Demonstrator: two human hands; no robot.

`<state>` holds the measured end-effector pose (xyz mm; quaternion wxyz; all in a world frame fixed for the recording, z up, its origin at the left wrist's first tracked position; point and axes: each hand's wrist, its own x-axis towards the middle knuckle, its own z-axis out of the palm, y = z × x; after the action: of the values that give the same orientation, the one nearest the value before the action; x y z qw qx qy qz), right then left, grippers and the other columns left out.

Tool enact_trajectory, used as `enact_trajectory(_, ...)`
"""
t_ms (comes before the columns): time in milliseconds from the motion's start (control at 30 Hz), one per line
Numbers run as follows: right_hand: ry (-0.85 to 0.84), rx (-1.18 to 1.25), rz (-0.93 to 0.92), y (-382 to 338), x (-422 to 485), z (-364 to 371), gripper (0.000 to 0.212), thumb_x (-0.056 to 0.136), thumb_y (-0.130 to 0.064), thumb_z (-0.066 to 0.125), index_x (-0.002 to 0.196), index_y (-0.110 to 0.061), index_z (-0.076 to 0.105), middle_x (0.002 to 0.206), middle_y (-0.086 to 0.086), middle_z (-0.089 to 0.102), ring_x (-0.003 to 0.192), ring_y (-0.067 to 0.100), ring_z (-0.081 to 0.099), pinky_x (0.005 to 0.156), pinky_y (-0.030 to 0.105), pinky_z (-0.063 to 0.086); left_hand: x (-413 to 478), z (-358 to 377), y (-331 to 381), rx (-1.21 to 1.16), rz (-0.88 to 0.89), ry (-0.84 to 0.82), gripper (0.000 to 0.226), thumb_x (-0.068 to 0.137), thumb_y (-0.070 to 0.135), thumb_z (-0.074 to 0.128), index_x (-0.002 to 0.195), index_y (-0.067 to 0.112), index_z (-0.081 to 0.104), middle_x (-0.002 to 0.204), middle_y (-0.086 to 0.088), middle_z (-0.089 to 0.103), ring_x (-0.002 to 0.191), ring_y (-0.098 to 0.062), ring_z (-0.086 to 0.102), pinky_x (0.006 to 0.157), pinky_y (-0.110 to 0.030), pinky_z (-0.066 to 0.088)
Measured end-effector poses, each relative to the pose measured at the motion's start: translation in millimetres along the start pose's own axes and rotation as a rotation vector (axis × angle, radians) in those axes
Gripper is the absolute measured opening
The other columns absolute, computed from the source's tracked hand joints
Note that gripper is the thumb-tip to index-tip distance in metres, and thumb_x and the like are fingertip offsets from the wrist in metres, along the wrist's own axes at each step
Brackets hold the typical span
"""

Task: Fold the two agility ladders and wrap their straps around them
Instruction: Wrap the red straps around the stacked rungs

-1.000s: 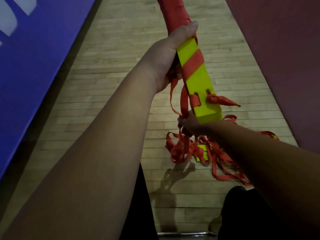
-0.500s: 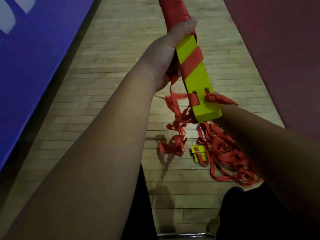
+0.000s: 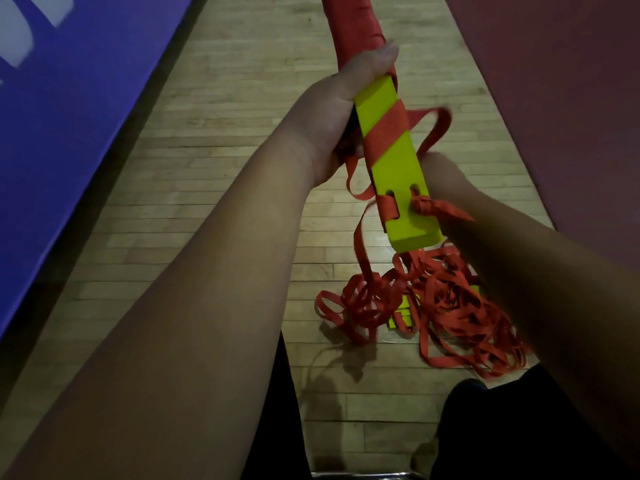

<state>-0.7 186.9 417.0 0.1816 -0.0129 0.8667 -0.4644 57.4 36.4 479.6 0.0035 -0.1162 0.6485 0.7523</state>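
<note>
Bundle (image 3: 398,161), long axis 11-to-5 o'clock, held up by left hand (image 3: 332,112) clenched round its upper part. At its 3 o'clock the strap (image 3: 438,123) loop touches right hand (image 3: 440,171), whose fingers are hidden: grip cannot be told. Second ladder (image 3: 433,306) tangled on wood floor (image 3: 242,168) at 6 o'clock, mats (image 3: 69,133) either side.
</note>
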Motion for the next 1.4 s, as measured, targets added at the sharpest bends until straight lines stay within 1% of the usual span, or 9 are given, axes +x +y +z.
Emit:
enact_trajectory(167, -0.249, 0.049, 0.180, 7, -5, -3, 0.035, 0.113, -0.008, 0.047, 0.079, -0.014, 0.049, 0.083, 0.011, 0.055, 0.066, 0.014, 0.049, 0.064, 0.024, 0.047, 4, -2, -2, 0.052, -0.013, 0.003, 0.027, 0.104, 0.044, 0.072, 0.096, 0.018, 0.068, 0.073, 0.000, 0.069, 0.072, -0.018, 0.069, 0.089, -0.047, 0.055)
enact_trajectory(267, -0.214, 0.123, 0.206, 2, -1, -10, 0.009, 0.106, -0.005, 0.057, 0.103, -0.002, 0.065, 0.097, 0.014, 0.071, 0.058, 0.018, 0.073, 0.055, 0.023, 0.057, 13, -6, -8, 0.115, -0.023, 0.018, 0.037, 0.091, 0.053, 0.083, 0.099, 0.019, 0.074, 0.082, -0.004, 0.072, 0.083, -0.026, 0.069, 0.089, -0.047, 0.054)
enact_trajectory(333, -0.124, 0.266, 0.239, -4, 5, -16, 0.025, 0.105, -0.008, 0.054, 0.127, -0.003, 0.066, 0.108, 0.007, 0.079, 0.075, 0.018, 0.082, 0.070, 0.034, 0.066, 18, -10, -13, 0.183, -0.024, 0.033, 0.044, 0.083, 0.058, 0.087, 0.102, 0.020, 0.079, 0.088, -0.005, 0.074, 0.088, -0.029, 0.068, 0.093, -0.051, 0.057)
enact_trajectory(567, -0.091, 0.566, -0.086, -20, 3, -40, 0.061, 0.104, -0.062, 0.057, 0.134, -0.010, 0.070, 0.118, 0.006, 0.082, 0.113, 0.025, 0.078, 0.107, 0.049, 0.058, 14, 0, -21, 0.380, -0.016, -0.099, 0.033, 0.091, 0.053, 0.085, 0.119, 0.034, 0.083, 0.109, -0.002, 0.083, 0.108, -0.033, 0.078, 0.109, -0.060, 0.056)
enact_trajectory(700, -0.174, 0.808, -0.127, -25, -1, -45, 0.066, 0.103, -0.064, 0.059, 0.136, -0.008, 0.068, 0.107, 0.009, 0.081, 0.103, 0.024, 0.078, 0.087, 0.040, 0.063, 7, 9, -24, 0.439, -0.052, -0.218, 0.037, 0.090, 0.047, 0.089, 0.122, 0.030, 0.079, 0.104, 0.001, 0.082, 0.102, -0.026, 0.078, 0.110, -0.059, 0.055)
enact_trajectory(867, -0.204, 1.039, -0.099, -23, -3, -48, 0.064, 0.103, -0.051, 0.063, 0.148, -0.007, 0.052, 0.125, 0.013, 0.079, 0.119, 0.032, 0.075, 0.109, 0.049, 0.056, 0, 21, -25, 0.559, -0.117, -0.337, 0.036, 0.091, 0.045, 0.088, 0.119, 0.026, 0.077, 0.108, -0.007, 0.082, 0.096, -0.017, 0.077, 0.108, -0.053, 0.058)
enact_trajectory(1033, -0.149, 1.158, 0.001, -19, 3, -45, 0.026, 0.104, -0.028, 0.067, 0.117, -0.007, 0.063, 0.087, 0.007, 0.074, 0.087, 0.026, 0.077, 0.089, 0.042, 0.064, 5, 28, -30, 0.757, -0.115, -0.325, 0.041, 0.087, 0.065, 0.084, 0.104, 0.028, 0.080, 0.090, 0.007, 0.082, 0.080, -0.007, 0.075, 0.078, -0.032, 0.056)
enact_trajectory(1200, -0.023, 1.059, 0.156, -5, 19, -38, 0.019, 0.098, -0.027, 0.077, 0.096, -0.014, 0.064, 0.072, 0.000, 0.065, 0.062, 0.016, 0.066, 0.065, 0.034, 0.060, 11, 29, -39, 1.112, -0.151, -0.236, 0.073, 0.078, 0.096, 0.064, 0.095, 0.027, 0.082, 0.083, 0.004, 0.081, 0.074, -0.011, 0.075, 0.069, -0.032, 0.057)
enact_trajectory(1400, 0.193, 0.756, 0.141, 4, 23, -32, 0.032, 0.097, -0.037, 0.080, 0.109, -0.010, 0.066, 0.088, 0.004, 0.075, 0.075, 0.019, 0.077, 0.072, 0.041, 0.069, 16, 29, -47, 1.308, -0.152, -0.235, 0.073, 0.085, 0.094, 0.056, 0.092, 0.025, 0.078, 0.078, 0.006, 0.078, 0.079, -0.013, 0.074, 0.070, -0.034, 0.054)
